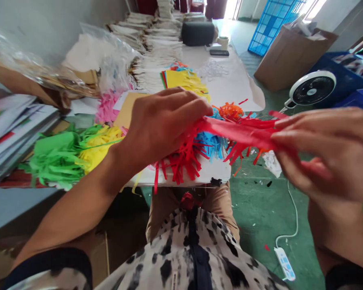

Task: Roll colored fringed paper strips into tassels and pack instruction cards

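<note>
The red paper fringe (238, 133) stretches across the near end of the table, a solid, softly creased band with narrow cut strips hanging from it, thin and slightly curled at their ends. The left hand (166, 125) lies over its left part, fingers pressed together and curving down onto the paper. The right hand (326, 153) pinches the band's other end between its bunched fingers, out beyond the table's right edge, with only the green floor (260, 201) below.

Directly beneath the red strips lies a blue paper fringe (210, 143), and an orange paper fringe (230, 112) sits just behind it. Left of the left wrist, a yellow paper fringe (99, 147) touches a green paper fringe (57, 153), both shaggy with long flat strands, and a pink paper fringe (107, 106) lies behind them. The white-covered table (218, 173) ends in a straight edge just below the fringes, leaving open room in front of the person's body. Farther along it are flat yellow paper sheets (184, 80), long rows of stacked white paper bundles (160, 40), and a crumpled clear plastic bag (109, 60). To the right, a small desk fan (311, 88) stands well beyond the right hand, and a white power strip (284, 264) lies on the floor
</note>
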The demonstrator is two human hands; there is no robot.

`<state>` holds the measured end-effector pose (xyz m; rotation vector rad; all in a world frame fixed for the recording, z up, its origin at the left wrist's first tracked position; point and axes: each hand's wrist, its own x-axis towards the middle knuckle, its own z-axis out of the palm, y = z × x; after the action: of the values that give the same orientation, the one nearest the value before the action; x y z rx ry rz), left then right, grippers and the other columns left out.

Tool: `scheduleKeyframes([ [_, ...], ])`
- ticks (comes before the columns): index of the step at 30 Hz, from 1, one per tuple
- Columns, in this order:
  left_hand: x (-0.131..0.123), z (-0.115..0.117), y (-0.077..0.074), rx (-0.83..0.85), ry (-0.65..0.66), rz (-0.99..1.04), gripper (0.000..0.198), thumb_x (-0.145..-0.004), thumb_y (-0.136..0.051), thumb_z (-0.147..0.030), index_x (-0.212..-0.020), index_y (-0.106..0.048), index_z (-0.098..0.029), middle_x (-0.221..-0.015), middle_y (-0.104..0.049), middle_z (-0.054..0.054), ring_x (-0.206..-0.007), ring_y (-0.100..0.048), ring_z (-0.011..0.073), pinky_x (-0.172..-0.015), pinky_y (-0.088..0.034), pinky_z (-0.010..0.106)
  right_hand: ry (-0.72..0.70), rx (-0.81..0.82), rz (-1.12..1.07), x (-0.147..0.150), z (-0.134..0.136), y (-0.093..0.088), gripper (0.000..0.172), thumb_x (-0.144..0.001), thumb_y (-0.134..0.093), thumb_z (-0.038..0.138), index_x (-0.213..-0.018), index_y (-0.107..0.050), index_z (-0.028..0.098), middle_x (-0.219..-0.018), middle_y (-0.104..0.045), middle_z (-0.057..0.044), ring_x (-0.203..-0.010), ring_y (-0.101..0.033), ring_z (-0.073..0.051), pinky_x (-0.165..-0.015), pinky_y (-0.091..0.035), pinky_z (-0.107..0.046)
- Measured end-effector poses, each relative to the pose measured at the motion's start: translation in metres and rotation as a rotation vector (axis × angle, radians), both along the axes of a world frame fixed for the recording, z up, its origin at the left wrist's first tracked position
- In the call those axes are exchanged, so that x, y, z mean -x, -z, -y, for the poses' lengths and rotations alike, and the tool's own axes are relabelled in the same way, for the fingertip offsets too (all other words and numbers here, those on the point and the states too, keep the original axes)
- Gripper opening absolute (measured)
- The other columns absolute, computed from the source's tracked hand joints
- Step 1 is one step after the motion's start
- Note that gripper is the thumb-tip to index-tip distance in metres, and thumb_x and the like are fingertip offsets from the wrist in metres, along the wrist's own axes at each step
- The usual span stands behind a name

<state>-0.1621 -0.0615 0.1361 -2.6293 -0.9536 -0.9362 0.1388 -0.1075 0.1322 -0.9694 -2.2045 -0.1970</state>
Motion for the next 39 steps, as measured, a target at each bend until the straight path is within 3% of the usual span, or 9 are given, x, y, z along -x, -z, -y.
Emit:
scheduleKeyframes([
  [3,0.01,0.012,0.019,-0.128,0.063,-0.161,0.022,-0.108,-0.053,-0.019,-0.125,-0.067,-0.023,-0.131,-0.076,0.003,-0.125,-0.067,0.0199,-0.093,-0.056,0.033,-0.068,0.07,0.046,0.008,0.017,0.025,0.014,-0.099,-0.067,0.03,-0.112,-0.073,0.03,-0.108,-0.082,-0.003,-0.096,-0.078,-0.024,-0.088,-0.06,-0.042],
  [8,0.021,0.023,0.107,0.031,0.114,-0.446,0.025,-0.106,-0.051,-0.014,-0.119,-0.07,-0.023,-0.12,-0.079,0.005,-0.111,-0.072,0.0201,-0.086,-0.055,0.035,-0.192,-0.01,0.197,0.013,0.019,0.125,0.019,-0.1,-0.061,0.013,-0.104,-0.074,0.027,-0.124,-0.08,-0.004,-0.109,-0.078,-0.022,-0.091,-0.059,-0.039],
  [10,0.019,0.037,0.137,0.072,0.071,-0.409,0.025,-0.103,-0.053,-0.014,-0.117,-0.073,-0.021,-0.115,-0.081,0.007,-0.108,-0.073,0.0236,-0.086,-0.054,0.04,-0.173,0.073,0.204,0.012,0.023,0.156,0.023,-0.101,-0.057,0.011,-0.108,-0.074,0.025,-0.127,-0.079,-0.008,-0.114,-0.076,-0.023,-0.094,-0.058,-0.042],
  [13,0.006,0.068,0.16,0.178,0.001,-0.305,0.037,-0.099,-0.056,-0.019,-0.134,-0.068,-0.019,-0.129,-0.077,0.009,-0.121,-0.068,0.0284,-0.105,-0.05,0.048,-0.138,0.149,0.214,0.011,0.035,0.176,0.022,-0.1,-0.057,0.009,-0.11,-0.072,0.022,-0.13,-0.078,-0.009,-0.115,-0.076,-0.024,-0.095,-0.057,-0.042],
  [18,-0.021,0.094,0.172,0.294,0.048,-0.206,0.051,-0.099,-0.055,-0.021,-0.15,-0.057,-0.015,-0.149,-0.066,0.01,-0.141,-0.057,0.0277,-0.128,-0.034,0.048,-0.101,0.235,0.246,0.013,0.045,0.177,0.019,-0.096,-0.057,0.013,-0.109,-0.069,0.02,-0.133,-0.076,-0.011,-0.118,-0.074,-0.026,-0.097,-0.053,-0.043],
  [23,-0.026,0.082,0.184,0.21,0.091,-0.148,0.028,-0.101,-0.056,-0.016,-0.124,-0.072,-0.016,-0.117,-0.081,0.007,-0.106,-0.072,0.0244,-0.102,-0.052,0.043,-0.053,0.336,0.358,0.004,0.042,0.174,0.035,-0.089,-0.059,0.016,-0.123,-0.066,0.014,-0.143,-0.07,-0.015,-0.127,-0.067,-0.03,-0.099,-0.046,-0.048],
  [27,-0.027,0.078,0.183,0.258,0.09,-0.146,0.019,-0.101,-0.059,-0.017,-0.112,-0.074,-0.018,-0.113,-0.08,0.008,-0.107,-0.071,0.0242,-0.097,-0.051,0.041,0.069,0.366,0.422,-0.007,0.041,0.167,0.056,-0.093,-0.064,0.027,-0.147,-0.056,0.015,-0.137,-0.074,-0.014,-0.121,-0.064,-0.033,-0.095,-0.04,-0.051],
  [34,-0.028,0.071,0.172,0.546,-0.033,-0.045,0.018,-0.104,-0.059,-0.029,-0.109,-0.074,-0.02,-0.116,-0.079,0.007,-0.106,-0.069,0.0232,-0.093,-0.046,0.042,0.066,0.393,0.36,-0.008,0.037,0.168,0.032,-0.102,-0.061,0.031,-0.133,-0.07,0.025,-0.138,-0.073,-0.009,-0.122,-0.061,-0.031,-0.097,-0.035,-0.05],
  [39,-0.021,0.066,0.165,0.708,-0.121,0.028,0.017,-0.103,-0.063,-0.029,-0.093,-0.075,-0.022,-0.1,-0.081,0.002,-0.099,-0.07,0.0213,-0.09,-0.04,0.041,0.018,0.615,0.191,-0.01,0.025,0.161,0.021,-0.107,-0.056,0.03,-0.113,-0.075,0.026,-0.118,-0.079,-0.006,-0.11,-0.065,-0.025,-0.088,-0.037,-0.043],
])
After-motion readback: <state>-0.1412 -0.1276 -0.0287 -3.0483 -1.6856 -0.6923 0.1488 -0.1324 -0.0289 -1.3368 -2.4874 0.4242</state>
